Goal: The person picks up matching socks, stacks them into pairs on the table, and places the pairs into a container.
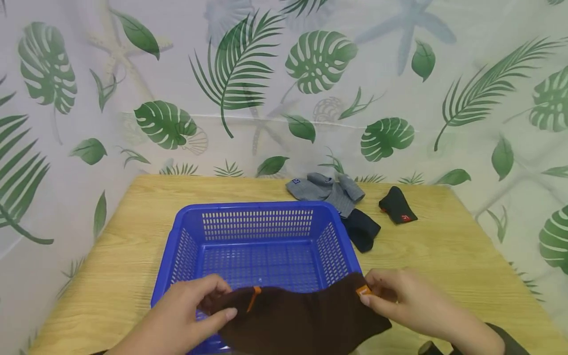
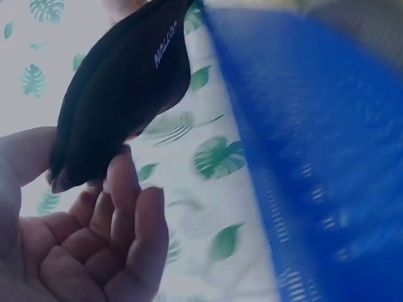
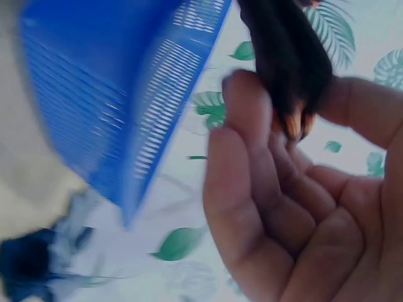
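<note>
A dark brown sock (image 1: 306, 318) with orange tags is stretched between both hands over the near side of a blue plastic basket (image 1: 166, 256). My left hand (image 1: 188, 313) pinches its left end between thumb and fingers. At the other end, my right hand (image 1: 401, 298) pinches the fabric beside an orange tag (image 1: 363, 290). White lettering shows on the sock (image 2: 126, 94) in the left wrist view. From the right wrist view, the sock (image 3: 286, 56) hangs bunched between thumb and fingertips, with orange at its edge.
Grey socks (image 1: 339, 190) lie in a heap behind the basket's right corner. A dark navy sock (image 1: 361, 230) sits against the basket's right side, and a black sock (image 1: 397, 206) with a red mark lies farther right. A leaf-patterned sheet (image 1: 266, 148) hangs behind the wooden table (image 1: 443, 246).
</note>
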Tool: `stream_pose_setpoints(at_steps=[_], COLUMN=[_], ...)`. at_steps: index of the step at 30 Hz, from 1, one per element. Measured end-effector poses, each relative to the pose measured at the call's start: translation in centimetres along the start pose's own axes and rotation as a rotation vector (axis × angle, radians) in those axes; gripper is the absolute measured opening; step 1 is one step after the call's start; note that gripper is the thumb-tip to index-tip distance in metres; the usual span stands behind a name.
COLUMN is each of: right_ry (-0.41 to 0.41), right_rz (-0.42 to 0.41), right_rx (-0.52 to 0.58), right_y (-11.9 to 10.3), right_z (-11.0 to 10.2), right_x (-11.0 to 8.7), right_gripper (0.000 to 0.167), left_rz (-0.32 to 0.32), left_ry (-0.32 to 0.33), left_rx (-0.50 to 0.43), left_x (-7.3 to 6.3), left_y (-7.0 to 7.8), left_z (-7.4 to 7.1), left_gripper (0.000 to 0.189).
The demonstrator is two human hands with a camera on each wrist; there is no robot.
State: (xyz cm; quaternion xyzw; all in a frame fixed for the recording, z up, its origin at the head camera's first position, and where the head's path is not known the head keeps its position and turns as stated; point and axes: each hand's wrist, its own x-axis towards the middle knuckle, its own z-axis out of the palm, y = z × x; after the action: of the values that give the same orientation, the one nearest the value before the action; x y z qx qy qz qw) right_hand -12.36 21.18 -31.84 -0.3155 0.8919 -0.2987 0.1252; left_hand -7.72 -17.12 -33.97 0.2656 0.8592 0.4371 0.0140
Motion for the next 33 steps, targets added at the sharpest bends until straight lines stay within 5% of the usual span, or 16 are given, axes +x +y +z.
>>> stream_pose_setpoints(at_steps=[4,8,11,15,22,33], right_ry=[0.092,0.059,-0.051,-0.223,-0.333,-0.218], right_rz=[0.06,0.089,0.143,0.269,0.352,0.298], right_rx=[-0.138,-0.292,-0.388,-0.402,-0.391,-0.608], right_y=[-2.0,-3.5,-3.9,-3.4,-2.1,-1.4], right_z=[-1.7,-2.4,-1.6,0.4,2.9,4.8], right_x=[2.9,7.2,10.3,13.5,16.1,16.8], right_gripper=[0.009,0.026,0.039,0.042,0.038,0.023], left_rz=[-0.116,-0.233,-0.295,-0.357,-0.431,-0.478], left_ry=[0.062,-0.02,-0.134,-0.255,-0.328,-0.347], left_rx=[0.167,0.359,0.461,0.543,0.649,0.785], left_x=[2.5,5.9,8.4,10.5,11.6,11.0], left_y=[2.0,1.8,0.3,-2.3,-4.3,-6.9], left_z=[-3.0,-5.5,-5.5,-3.6,-0.9,0.3], left_gripper=[0.017,0.025,0.024,0.024,0.027,0.018])
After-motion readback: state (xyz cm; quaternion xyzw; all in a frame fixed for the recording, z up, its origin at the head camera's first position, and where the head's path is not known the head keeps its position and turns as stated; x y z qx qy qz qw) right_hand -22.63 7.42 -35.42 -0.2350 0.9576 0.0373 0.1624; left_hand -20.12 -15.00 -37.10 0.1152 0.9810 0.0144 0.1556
